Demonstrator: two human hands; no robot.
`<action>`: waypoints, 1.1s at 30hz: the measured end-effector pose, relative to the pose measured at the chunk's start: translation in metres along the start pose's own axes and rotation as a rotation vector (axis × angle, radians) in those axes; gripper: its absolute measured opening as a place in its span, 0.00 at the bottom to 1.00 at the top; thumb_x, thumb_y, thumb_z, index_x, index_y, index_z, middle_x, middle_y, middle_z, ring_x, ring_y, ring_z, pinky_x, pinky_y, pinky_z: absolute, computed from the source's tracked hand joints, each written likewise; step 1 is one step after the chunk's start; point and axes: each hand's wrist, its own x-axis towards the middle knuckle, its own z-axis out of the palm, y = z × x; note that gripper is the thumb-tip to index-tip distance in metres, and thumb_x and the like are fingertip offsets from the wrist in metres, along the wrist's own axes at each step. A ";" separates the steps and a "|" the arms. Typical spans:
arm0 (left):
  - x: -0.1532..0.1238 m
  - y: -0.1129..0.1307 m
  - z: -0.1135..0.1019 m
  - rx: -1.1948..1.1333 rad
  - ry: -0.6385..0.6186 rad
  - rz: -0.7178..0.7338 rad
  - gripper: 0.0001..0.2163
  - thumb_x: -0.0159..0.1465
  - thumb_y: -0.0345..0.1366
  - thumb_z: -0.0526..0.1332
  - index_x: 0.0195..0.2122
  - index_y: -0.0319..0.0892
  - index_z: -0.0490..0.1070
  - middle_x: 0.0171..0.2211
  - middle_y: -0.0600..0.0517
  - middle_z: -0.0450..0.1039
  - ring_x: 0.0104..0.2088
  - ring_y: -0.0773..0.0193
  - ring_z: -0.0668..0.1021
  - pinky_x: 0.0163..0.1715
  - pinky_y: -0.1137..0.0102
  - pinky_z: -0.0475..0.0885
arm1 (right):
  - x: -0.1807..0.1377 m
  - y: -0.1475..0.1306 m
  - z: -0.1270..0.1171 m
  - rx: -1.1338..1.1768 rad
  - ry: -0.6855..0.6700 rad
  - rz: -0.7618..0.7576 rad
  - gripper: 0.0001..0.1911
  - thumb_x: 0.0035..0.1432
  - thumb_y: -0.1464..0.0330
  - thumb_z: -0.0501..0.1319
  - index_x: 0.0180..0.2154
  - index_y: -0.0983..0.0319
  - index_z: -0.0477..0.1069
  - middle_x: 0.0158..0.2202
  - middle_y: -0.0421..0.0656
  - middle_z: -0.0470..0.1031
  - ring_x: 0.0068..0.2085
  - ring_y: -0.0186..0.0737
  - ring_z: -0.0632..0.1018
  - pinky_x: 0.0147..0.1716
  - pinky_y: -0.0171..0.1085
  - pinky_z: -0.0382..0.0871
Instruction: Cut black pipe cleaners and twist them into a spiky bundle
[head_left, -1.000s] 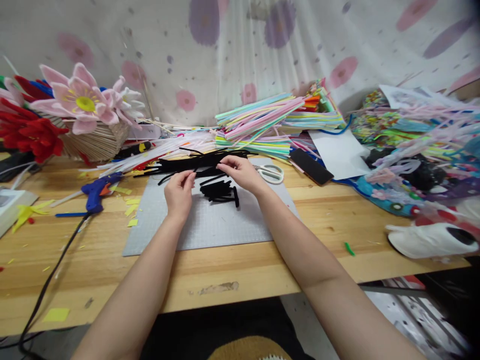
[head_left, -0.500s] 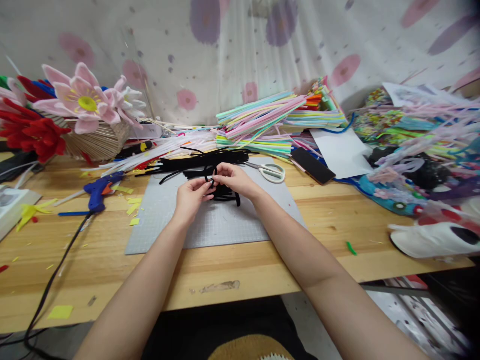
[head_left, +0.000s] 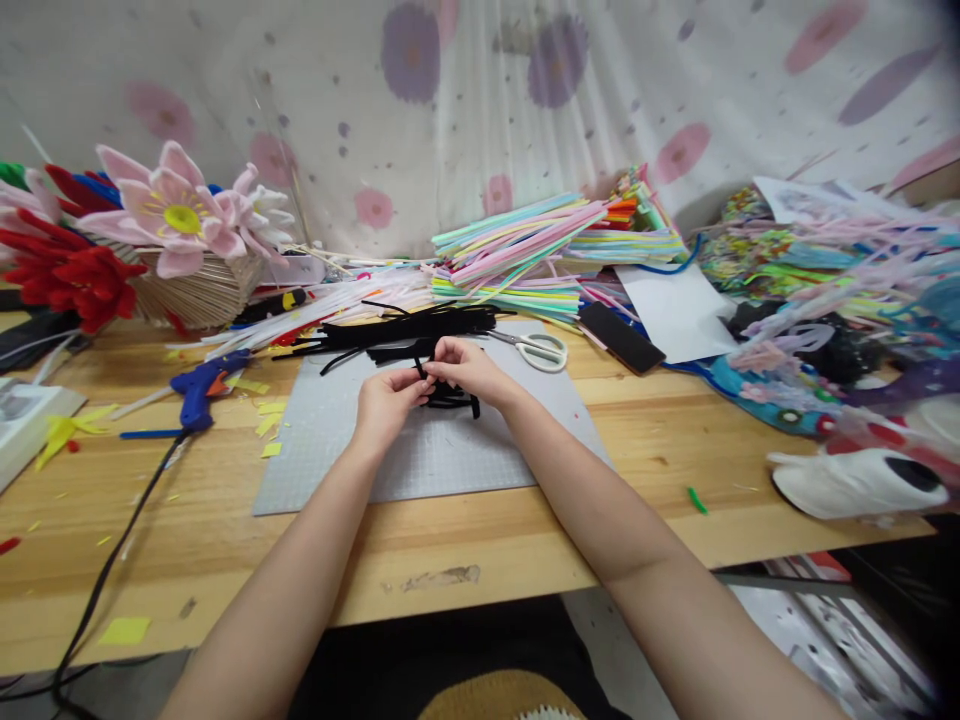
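Observation:
Over the grey cutting mat (head_left: 330,440), my left hand (head_left: 386,405) and my right hand (head_left: 472,370) meet, fingertips pinched together on a black pipe cleaner (head_left: 420,367). Part of that piece is hidden behind the fingers. Below and behind my right hand lie more short black pipe cleaner pieces (head_left: 454,400), one end bent down. Just beyond the hands, a bundle of long black pipe cleaners (head_left: 405,328) lies across the mat's far edge. Scissors (head_left: 536,350) with pale handles rest to the right of it.
A blue glue gun (head_left: 199,390) with a black cord lies left, near yellow scraps (head_left: 270,425). Pastel pipe cleaners (head_left: 525,240) are heaped at the back. A dark phone-like slab (head_left: 621,337) and white paper (head_left: 671,310) lie right. Fuzzy flowers (head_left: 176,210) stand back left.
The small loop of black pipe cleaner above my fingers no longer shows; a short straight piece stands between them. My fingertips have drawn closer together. The whole view has shifted slightly.

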 end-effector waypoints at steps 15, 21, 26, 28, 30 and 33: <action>-0.005 0.026 -0.021 -0.133 -0.164 -0.321 0.18 0.46 0.22 0.68 0.39 0.34 0.70 0.25 0.47 0.77 0.24 0.67 0.78 0.23 0.77 0.74 | 0.022 -0.011 -0.002 0.429 -0.279 0.165 0.20 0.45 0.60 0.67 0.38 0.66 0.72 0.20 0.34 0.62 0.21 0.24 0.61 0.19 0.26 0.55; -0.006 0.030 -0.031 -0.186 -0.208 -0.396 0.16 0.50 0.20 0.64 0.40 0.33 0.69 0.26 0.48 0.76 0.23 0.69 0.78 0.24 0.79 0.74 | 0.031 -0.002 0.009 0.518 -0.348 0.205 0.21 0.44 0.63 0.68 0.38 0.71 0.73 0.20 0.36 0.63 0.21 0.22 0.59 0.18 0.25 0.52; -0.005 0.029 -0.034 -0.167 -0.233 -0.400 0.16 0.51 0.20 0.63 0.41 0.33 0.68 0.26 0.48 0.76 0.24 0.69 0.78 0.26 0.77 0.74 | 0.030 0.001 0.013 0.585 -0.292 0.293 0.18 0.47 0.62 0.67 0.35 0.72 0.73 0.19 0.35 0.61 0.19 0.20 0.57 0.18 0.24 0.53; -0.004 0.029 -0.035 -0.148 -0.221 -0.415 0.16 0.51 0.20 0.63 0.42 0.33 0.68 0.27 0.47 0.77 0.24 0.68 0.78 0.26 0.77 0.75 | 0.029 -0.001 0.014 0.573 -0.256 0.339 0.17 0.47 0.63 0.67 0.33 0.72 0.73 0.18 0.34 0.59 0.19 0.20 0.57 0.17 0.23 0.52; -0.004 0.029 -0.035 -0.142 -0.212 -0.423 0.17 0.51 0.21 0.63 0.43 0.33 0.67 0.27 0.47 0.77 0.25 0.68 0.78 0.26 0.76 0.75 | 0.030 -0.004 0.015 0.557 -0.230 0.368 0.16 0.47 0.64 0.67 0.32 0.72 0.73 0.16 0.33 0.58 0.18 0.19 0.56 0.15 0.22 0.50; -0.004 0.031 -0.035 -0.148 -0.192 -0.422 0.19 0.51 0.21 0.63 0.45 0.33 0.65 0.28 0.47 0.77 0.25 0.67 0.79 0.27 0.76 0.75 | 0.033 -0.005 0.014 0.539 -0.194 0.378 0.13 0.48 0.66 0.66 0.31 0.72 0.72 0.15 0.33 0.58 0.17 0.19 0.56 0.14 0.21 0.48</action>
